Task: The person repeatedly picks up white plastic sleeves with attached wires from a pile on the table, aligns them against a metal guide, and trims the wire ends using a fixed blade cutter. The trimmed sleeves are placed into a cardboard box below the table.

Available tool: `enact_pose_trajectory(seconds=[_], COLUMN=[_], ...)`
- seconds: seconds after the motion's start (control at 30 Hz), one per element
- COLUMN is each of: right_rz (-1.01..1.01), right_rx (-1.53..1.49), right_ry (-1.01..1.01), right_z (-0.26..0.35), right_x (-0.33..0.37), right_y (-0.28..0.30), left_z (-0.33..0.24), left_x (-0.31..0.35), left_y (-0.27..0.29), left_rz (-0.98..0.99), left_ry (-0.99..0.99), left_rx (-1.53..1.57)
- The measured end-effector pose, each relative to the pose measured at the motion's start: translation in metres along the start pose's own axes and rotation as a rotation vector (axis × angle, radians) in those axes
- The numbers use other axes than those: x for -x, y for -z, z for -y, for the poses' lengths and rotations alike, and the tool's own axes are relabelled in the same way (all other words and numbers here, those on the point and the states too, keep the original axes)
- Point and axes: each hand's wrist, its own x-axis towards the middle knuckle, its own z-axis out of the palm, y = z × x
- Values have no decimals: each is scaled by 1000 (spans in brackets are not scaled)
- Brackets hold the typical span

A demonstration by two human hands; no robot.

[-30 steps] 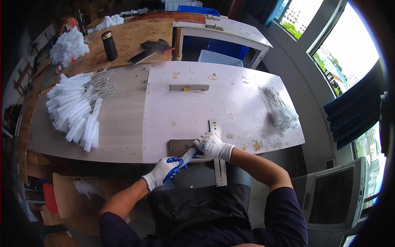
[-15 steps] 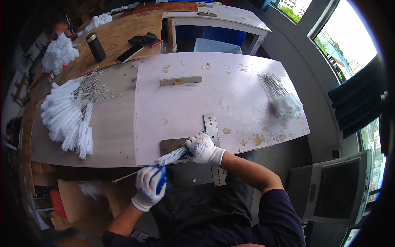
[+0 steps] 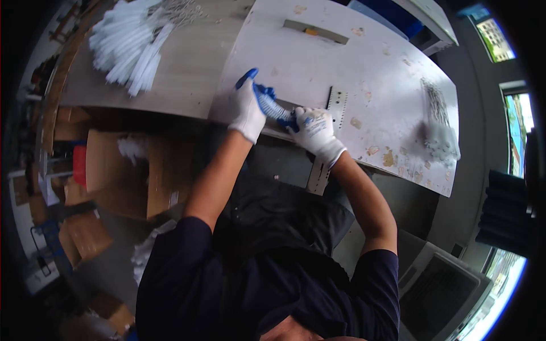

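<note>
A bristle brush with white bristles (image 3: pixel 277 112) lies between my two gloved hands at the table's front edge. My right hand (image 3: pixel 316 129), in a white glove with blue fingers, is closed around the brush's right end. Beside the other end is my left hand (image 3: pixel 250 109), gloved alike, its blue palm side toward the bristles and its thumb and fingers apart. Motion smears its fingertips; the brush's wire handle is hidden. Under and beside my right hand, a perforated metal strip (image 3: pixel 338 101) runs across the edge. A dark flat plate (image 3: pixel 289 105) shows partly behind the brush.
Many white brushes (image 3: pixel 128 45) are heaped at the table's far left, and another bundle (image 3: pixel 441 139) lies at the right. A metal bar (image 3: pixel 316 32) sits farther back. Below the table's left are an open cardboard box (image 3: pixel 116 187) and another carton (image 3: pixel 85 236).
My left hand has moved up and right from the wire handle, over the table edge, and its fingers have spread. My right hand still grips the brush. The view has shifted and tilted.
</note>
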Motion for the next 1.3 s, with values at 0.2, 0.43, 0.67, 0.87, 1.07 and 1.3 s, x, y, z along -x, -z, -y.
enact_pose_trajectory(seconds=[0.2, 0.43, 0.67, 0.87, 1.07, 1.3], right_rz=[-43, -192, -137, -153, -274, -338], right_rx=[-60, -99, -17, 10, -39, -106], right_ry=[151, 147, -51, -101, 6, -15], right_z=[-13, -14, 9, 11, 4, 3], right_x=[-1, 7, -10, -3, 7, 8], right_y=[-5, -7, -3, -8, -12, -10], left_z=[-4, 48, 14, -64, -211, -272], left_x=[-19, -28, -34, -45, -95, -142], left_y=[-36, -90, -67, 18, 90, 138], left_rz=[108, 442, 310, 426, -303, -467], left_ry=[-18, 11, -110, -619, -1386, -891], left_rx=[-368, -814, -767, -1207, -1755, -2155])
